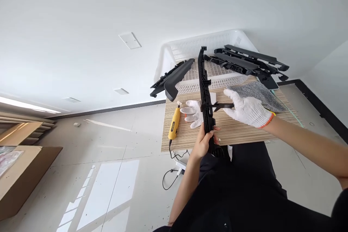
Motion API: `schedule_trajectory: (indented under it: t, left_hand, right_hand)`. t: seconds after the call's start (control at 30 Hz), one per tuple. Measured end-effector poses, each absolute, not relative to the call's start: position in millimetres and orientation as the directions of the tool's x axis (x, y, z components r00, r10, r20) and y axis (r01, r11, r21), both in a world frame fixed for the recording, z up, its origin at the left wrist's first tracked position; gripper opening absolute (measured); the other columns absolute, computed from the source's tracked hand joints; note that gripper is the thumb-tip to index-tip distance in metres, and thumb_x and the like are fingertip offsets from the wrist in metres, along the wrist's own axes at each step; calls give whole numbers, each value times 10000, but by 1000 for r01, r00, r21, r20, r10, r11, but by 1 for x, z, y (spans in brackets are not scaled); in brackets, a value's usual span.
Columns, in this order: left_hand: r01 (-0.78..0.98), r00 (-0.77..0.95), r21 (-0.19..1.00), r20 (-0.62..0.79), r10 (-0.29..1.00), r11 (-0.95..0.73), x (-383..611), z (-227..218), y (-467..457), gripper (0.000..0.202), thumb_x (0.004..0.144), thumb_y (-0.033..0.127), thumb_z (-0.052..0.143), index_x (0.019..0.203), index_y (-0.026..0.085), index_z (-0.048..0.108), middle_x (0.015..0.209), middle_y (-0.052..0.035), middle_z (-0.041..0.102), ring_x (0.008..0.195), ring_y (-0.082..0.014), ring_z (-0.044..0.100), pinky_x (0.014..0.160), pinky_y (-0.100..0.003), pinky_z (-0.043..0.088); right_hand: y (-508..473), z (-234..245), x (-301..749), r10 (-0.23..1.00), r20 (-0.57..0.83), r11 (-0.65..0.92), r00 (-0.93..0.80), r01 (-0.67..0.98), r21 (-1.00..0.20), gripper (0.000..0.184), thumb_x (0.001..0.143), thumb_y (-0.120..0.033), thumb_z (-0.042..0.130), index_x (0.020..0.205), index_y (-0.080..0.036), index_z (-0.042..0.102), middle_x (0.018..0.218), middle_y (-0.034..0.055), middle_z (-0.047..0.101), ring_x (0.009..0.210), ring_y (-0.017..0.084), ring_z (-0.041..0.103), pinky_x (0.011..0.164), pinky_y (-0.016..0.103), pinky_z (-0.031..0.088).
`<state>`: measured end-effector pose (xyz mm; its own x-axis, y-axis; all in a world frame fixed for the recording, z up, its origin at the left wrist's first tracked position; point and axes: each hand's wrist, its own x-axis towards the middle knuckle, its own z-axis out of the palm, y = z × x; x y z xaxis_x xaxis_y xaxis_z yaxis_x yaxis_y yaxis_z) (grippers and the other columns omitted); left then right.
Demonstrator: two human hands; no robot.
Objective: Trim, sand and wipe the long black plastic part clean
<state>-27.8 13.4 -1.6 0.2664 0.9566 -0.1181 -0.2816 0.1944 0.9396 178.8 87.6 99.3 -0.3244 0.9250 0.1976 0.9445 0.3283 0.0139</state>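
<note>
My bare left hand (203, 144) grips the lower end of a long black plastic trim piece (204, 79), held upright over the table. A narrow black bar (217, 105) sticks out sideways from it. My right hand (248, 111), in a white knitted glove with an orange cuff, is beside this bar. Its fingers and thumb are spread apart, and the bar's end reaches between them; whether they press on it is not clear. Behind the trim piece, a loose white glove (193, 112) lies on the table, next to a yellow rotary tool (174, 123) with a pale tip.
A white plastic basket (187, 88) against the wall bears several black trim pieces (244, 61), with another stack (174, 78) over its left side. A grey cloth (257, 92) lies right on the wood-grain table (233, 136). Cables and a power strip (181, 166) hang below; a cardboard box (27, 177) stands left.
</note>
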Motion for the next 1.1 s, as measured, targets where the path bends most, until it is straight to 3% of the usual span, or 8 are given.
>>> schedule_trajectory:
  t: [0.23,0.4,0.53,0.73,0.87,1.1]
  left_hand:
    - [-197,225,967,-113,968,159,-27,6,14,326,967,497,588,1107,210,653,748,-21,646,673,-199,661,695,-378,579]
    - [-115,95,990,-74,993,85,-24,0,16,377,966,544,587,941,187,707,720,-42,675,702,-208,670,717,-370,576]
    - [-173,62,979,-101,993,110,-19,-3,15,417,950,579,598,1052,185,693,716,-35,677,581,-186,645,578,-338,560]
    - [-184,34,982,-30,999,35,-13,0,16,445,930,555,632,1132,160,660,693,4,629,511,-122,577,521,-286,535]
    - [-179,48,984,11,999,-2,-12,0,14,401,935,501,624,1130,152,650,674,27,602,501,-105,553,521,-276,522]
    - [-198,59,980,13,998,-1,-12,-5,17,398,929,498,623,1121,150,650,700,20,623,499,-108,563,526,-288,514]
  right_hand:
    - [80,88,189,893,301,354,-333,935,-15,633,973,-461,439,1522,-152,500,1120,150,783,626,280,712,518,348,401]
    - [74,78,193,915,307,287,-261,957,-42,574,943,-392,465,1463,-169,560,1049,123,792,624,257,692,534,353,430]
    - [62,69,196,923,301,275,-239,958,-83,564,931,-355,453,1438,-137,570,1033,146,780,643,260,676,544,351,428]
    - [49,76,186,945,193,267,-264,964,13,630,943,-389,411,1505,-108,464,1070,176,759,681,269,660,585,340,401]
    - [53,88,175,928,170,321,-330,944,81,674,959,-394,400,1566,-103,378,976,174,767,730,287,669,618,334,411]
    - [60,91,172,911,152,371,-385,922,110,646,948,-318,373,1558,-111,425,861,177,764,722,320,686,639,381,441]
